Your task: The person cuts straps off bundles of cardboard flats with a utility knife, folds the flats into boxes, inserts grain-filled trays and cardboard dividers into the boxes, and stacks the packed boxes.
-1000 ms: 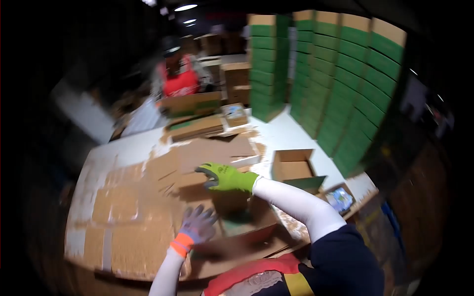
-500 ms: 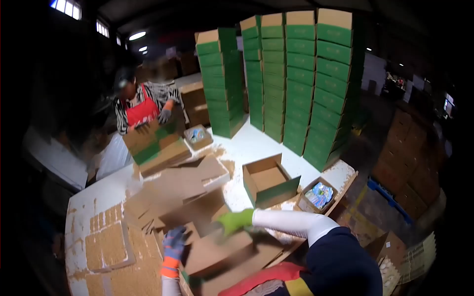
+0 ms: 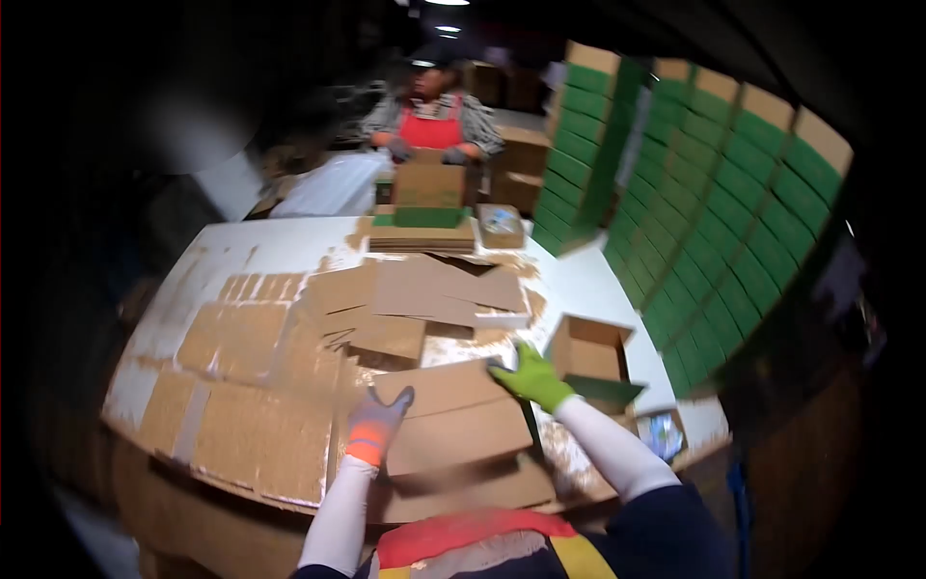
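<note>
A brown cardboard box [image 3: 463, 429] with its flaps folded over lies at the table's front edge, before my body. At its left side is my left hand [image 3: 379, 423], in a grey glove with an orange cuff, thumb and fingers spread against the box's upper left corner. My right hand [image 3: 530, 376], in a lime green glove, rests at the box's upper right corner with its thumb and fingers apart. More flat cardboard [image 3: 511, 490] lies under the box, close to my body.
Flat cardboard sheets [image 3: 424, 288] lie beyond the box. An open box [image 3: 593, 357] and a small box of packets [image 3: 662, 434] stand at right, near tall stacks of green boxes [image 3: 714, 212]. Across the table, a co-worker [image 3: 431, 121] handles a green-and-brown carton [image 3: 429, 193].
The view has swung left. The box's flaps now lie down over its top, and my right hand has moved to its far right corner. The co-worker's carton now stands more upright.
</note>
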`<action>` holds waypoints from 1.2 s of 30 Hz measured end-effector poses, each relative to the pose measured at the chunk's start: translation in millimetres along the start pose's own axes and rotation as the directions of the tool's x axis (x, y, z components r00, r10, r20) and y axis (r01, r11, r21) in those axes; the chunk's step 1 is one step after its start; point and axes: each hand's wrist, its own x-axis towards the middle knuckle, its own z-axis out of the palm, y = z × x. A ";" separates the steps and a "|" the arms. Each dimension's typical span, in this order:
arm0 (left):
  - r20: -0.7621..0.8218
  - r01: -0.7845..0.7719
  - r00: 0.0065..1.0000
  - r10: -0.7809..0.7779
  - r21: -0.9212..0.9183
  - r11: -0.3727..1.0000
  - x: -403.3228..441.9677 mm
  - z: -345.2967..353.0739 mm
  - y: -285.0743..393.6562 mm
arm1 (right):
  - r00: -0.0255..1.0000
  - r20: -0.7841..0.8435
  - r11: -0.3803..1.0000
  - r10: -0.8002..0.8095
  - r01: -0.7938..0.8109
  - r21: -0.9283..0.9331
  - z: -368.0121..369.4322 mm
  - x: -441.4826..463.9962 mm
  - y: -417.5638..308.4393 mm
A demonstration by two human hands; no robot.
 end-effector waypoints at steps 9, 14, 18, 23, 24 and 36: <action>-0.386 -0.839 0.544 0.745 -0.242 0.487 -75.5 -26.0 -5.3 | 0.760 0.647 0.121 -0.059 -0.638 0.761 -64.5 -94.1 9.1; 0.326 -0.043 0.939 0.110 -0.206 0.978 -75.0 -11.8 -36.9 | 0.935 0.355 0.855 0.021 -0.200 0.478 8.4 -140.5 78.7; 0.207 -0.073 0.977 0.055 0.078 0.994 -56.9 41.3 -48.8 | 0.974 -0.102 0.894 -0.203 0.227 0.387 -31.4 -42.1 14.5; 0.244 -0.035 0.969 0.034 0.002 0.999 -56.9 37.4 -42.8 | 0.631 0.471 0.723 -0.617 0.218 0.655 35.5 51.2 -195.6; 0.196 -0.051 0.979 0.054 -0.021 0.998 -60.8 37.0 -44.4 | 0.423 0.568 0.707 -0.706 0.374 0.600 80.5 64.1 -216.8; -0.022 -0.095 0.995 0.092 -0.281 0.955 -64.7 45.7 -39.5 | 0.836 0.001 0.783 -0.549 0.514 -0.349 7.6 14.2 -119.0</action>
